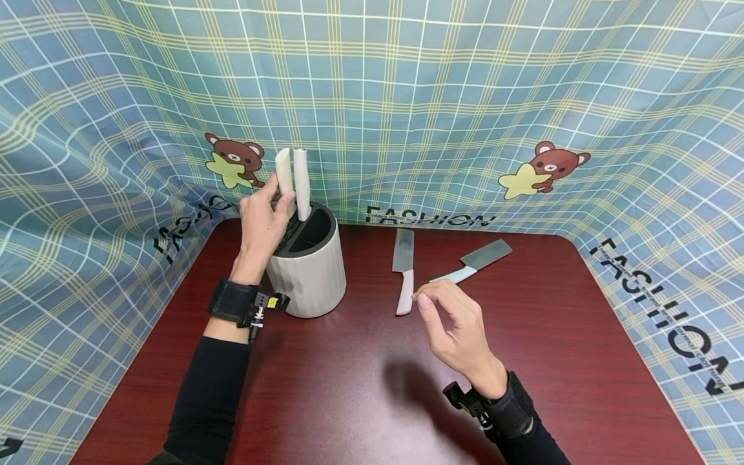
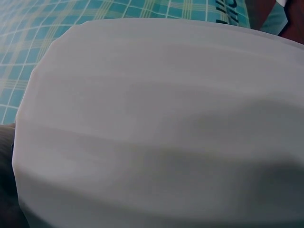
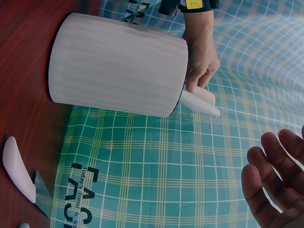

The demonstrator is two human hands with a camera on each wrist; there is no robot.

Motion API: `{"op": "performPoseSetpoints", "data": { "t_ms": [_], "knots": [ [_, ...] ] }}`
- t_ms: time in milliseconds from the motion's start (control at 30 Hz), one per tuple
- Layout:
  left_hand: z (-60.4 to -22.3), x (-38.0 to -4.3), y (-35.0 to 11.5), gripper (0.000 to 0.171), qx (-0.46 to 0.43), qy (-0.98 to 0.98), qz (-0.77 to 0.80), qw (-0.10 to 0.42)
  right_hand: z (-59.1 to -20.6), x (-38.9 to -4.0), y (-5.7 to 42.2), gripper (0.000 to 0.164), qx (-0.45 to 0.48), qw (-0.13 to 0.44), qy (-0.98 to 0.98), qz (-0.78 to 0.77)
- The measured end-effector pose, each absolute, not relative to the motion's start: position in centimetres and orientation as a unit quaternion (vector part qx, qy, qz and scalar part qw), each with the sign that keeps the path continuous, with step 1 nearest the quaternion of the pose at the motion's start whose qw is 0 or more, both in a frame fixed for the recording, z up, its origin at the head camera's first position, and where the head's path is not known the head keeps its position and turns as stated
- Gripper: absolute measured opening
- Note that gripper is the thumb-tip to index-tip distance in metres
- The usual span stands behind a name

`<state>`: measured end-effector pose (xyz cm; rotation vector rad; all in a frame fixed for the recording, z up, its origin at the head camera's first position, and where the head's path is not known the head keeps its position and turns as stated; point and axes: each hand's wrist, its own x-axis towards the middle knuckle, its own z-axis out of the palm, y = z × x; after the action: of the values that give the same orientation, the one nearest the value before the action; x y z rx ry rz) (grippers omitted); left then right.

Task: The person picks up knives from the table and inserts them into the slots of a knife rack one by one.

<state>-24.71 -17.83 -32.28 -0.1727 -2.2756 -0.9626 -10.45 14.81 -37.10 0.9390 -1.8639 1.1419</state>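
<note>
My left hand (image 1: 264, 221) pinches a cream-coloured knife handle (image 1: 283, 166) between thumb and fingers, over the slots of a white, ribbed knife holder (image 1: 310, 284). Next to it a white knife handle (image 1: 302, 184) rises from the same holder; both blades are hidden inside. The holder's pale wall (image 2: 142, 95) fills most of the left wrist view. Over the table hovers my right hand (image 1: 459, 329), its fingers loosely curled around nothing. Behind it lie a cleaver with a pale pink handle (image 1: 405, 294) and a cleaver with a light blue handle (image 1: 459, 276).
The dark red tabletop (image 1: 325, 387) carries the holder at back left and both cleavers at the back middle to right. A blue plaid curtain (image 1: 395, 116) with printed bears encloses the back and sides. The holder has a wide open compartment (image 1: 316, 231) at its right.
</note>
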Motion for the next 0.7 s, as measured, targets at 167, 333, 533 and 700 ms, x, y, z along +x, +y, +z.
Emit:
{"op": "performPoseSetpoints", "data": {
  "t_ms": [167,333,533,700],
  "knots": [
    [-32.29,-24.59,-17.87,0.030,-0.072,-0.871,-0.369,0.317,-37.16,-10.45,14.79,0.014,0.365,0.371,-0.728,0.447],
    [-32.30,-24.45,-17.86,0.034,-0.083,-0.873,-0.368,0.309,-37.20,-10.46,14.77,0.014,0.362,0.370,-0.728,0.448],
    [-32.44,-24.40,-17.90,0.042,-0.089,-0.872,-0.374,0.303,-37.19,-10.49,14.80,0.014,0.362,0.369,-0.729,0.448],
    [-32.70,-24.48,-17.79,0.045,-0.090,-0.870,-0.385,0.296,-37.19,-10.49,14.87,0.014,0.361,0.369,-0.731,0.446]
  ]
}}
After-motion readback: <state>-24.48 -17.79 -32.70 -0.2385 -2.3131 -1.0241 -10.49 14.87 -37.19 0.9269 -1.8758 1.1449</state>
